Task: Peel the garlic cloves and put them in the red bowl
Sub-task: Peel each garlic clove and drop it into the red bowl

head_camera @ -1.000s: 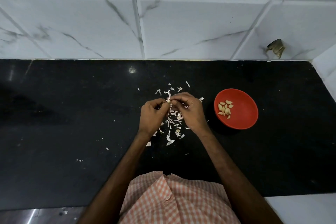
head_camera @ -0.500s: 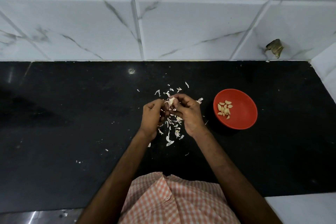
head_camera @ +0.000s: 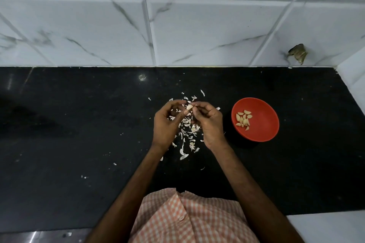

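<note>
Above the skins (head_camera: 185, 134) on the bench (head_camera: 79, 124), my left hand (head_camera: 167, 122) and right hand (head_camera: 209, 122) both pinch one clove (head_camera: 189, 107) at their far fingertips. Recommended: hold left firm, strip with right, release only over the bowl (head_camera: 256, 138), near on the right.

Left of the left hand (head_camera: 166, 124) the black counter (head_camera: 79, 124) lies flat and open to the frame's edge, bearing only a few stray flecks of skin. Just right of the right hand (head_camera: 209, 124) stands the red bowl (head_camera: 262, 134), near it but apart, and past the bowl a white side wall (head_camera: 353, 73) closes the counter. Beyond the fingertips, which meet on a garlic clove (head_camera: 189, 107), a strip of counter runs to the tiled back wall (head_camera: 177, 35); a litter of peels (head_camera: 187, 136) lies under and between the hands.
</note>
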A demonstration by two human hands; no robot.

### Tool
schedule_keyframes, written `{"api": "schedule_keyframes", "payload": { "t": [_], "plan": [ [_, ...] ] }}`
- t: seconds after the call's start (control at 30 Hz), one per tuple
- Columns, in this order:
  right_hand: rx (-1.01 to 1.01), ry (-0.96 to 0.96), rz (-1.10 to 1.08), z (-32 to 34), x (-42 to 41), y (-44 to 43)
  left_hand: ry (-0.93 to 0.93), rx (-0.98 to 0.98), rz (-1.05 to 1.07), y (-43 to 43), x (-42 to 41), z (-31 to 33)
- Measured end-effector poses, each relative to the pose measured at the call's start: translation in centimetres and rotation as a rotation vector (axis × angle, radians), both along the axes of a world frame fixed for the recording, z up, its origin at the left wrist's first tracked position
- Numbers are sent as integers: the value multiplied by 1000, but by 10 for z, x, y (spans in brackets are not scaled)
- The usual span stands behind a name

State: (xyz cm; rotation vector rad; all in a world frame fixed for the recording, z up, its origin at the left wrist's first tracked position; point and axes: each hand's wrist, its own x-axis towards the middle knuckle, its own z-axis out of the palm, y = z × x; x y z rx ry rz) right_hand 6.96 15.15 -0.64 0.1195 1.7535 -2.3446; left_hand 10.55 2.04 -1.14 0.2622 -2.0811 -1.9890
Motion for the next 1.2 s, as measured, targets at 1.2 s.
{"api": "schedule_keyframes", "payload": {
  "t": [1.2],
  "plan": [
    [752,660,167,12,-5,5,-30,-345,75,-8,5,-8]
  ]
}}
